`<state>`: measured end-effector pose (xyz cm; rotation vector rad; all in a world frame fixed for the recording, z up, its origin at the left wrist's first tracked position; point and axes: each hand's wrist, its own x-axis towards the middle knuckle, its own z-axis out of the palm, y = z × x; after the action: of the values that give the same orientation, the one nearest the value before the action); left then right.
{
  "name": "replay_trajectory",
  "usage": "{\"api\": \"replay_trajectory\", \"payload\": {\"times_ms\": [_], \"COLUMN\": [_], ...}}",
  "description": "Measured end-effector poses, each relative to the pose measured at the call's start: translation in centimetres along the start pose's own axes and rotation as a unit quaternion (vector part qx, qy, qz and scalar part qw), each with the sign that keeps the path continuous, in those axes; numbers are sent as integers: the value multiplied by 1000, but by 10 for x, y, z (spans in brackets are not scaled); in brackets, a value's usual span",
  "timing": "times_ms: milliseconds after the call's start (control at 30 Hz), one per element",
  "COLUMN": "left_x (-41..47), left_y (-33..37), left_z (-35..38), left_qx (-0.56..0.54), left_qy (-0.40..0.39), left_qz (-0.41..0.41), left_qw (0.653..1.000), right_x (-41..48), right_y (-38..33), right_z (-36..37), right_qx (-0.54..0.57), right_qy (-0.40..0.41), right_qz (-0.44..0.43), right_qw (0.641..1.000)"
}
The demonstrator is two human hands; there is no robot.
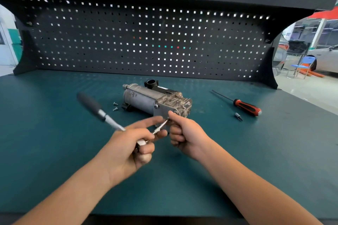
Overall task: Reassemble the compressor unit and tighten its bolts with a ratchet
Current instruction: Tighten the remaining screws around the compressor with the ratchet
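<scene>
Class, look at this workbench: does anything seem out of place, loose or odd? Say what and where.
Two bolts lie loose on the bench left of the compressor, not yet fitted. A small bit lies loose near the screwdriver at the right. Nothing looks spilled or damaged.

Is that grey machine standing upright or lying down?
Lying down: the compressor rests lengthwise on the green bench, its cylinder body horizontal.

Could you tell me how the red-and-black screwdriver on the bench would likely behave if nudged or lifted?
The screwdriver is probably stiff and light: a slim straight metal shaft with a moulded handle. Lying flat on the green bench top, its rounded handle may let it roll if pushed sideways.
</scene>
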<state>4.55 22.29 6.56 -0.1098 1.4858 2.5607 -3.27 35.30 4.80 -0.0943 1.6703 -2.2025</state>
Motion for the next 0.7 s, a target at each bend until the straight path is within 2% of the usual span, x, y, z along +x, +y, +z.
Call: {"api": "replay_trajectory", "payload": {"times_ms": [100, 200, 333, 500, 600, 700], "left_x": [0, 0, 0, 2, 1, -4], "left_y": [11, 18, 22, 27, 23, 12], "left_z": [-5, -6, -4, -3, -4, -8], "left_qx": [219, 354, 440, 495, 463, 307], "left_qy": [16, 9, -6, -45, -32, -10], "left_qz": [53, 71, 84, 97, 105, 52], "left_qw": [974, 933, 894, 862, 880, 950], "right_x": [0, -1, -1, -2, 0, 4], "right_y": [1, 3, 5, 4, 5, 4], "right_z": [2, 5, 6, 5, 4, 2], "right_qx": [-23, -59, -76, -37, -48, -18], "right_qy": [13, 42, 57, 22, 28, 64], "right_qz": [-13, -37, -45, -28, -26, -26], "right_qw": [1000, 997, 994, 999, 998, 997]}}
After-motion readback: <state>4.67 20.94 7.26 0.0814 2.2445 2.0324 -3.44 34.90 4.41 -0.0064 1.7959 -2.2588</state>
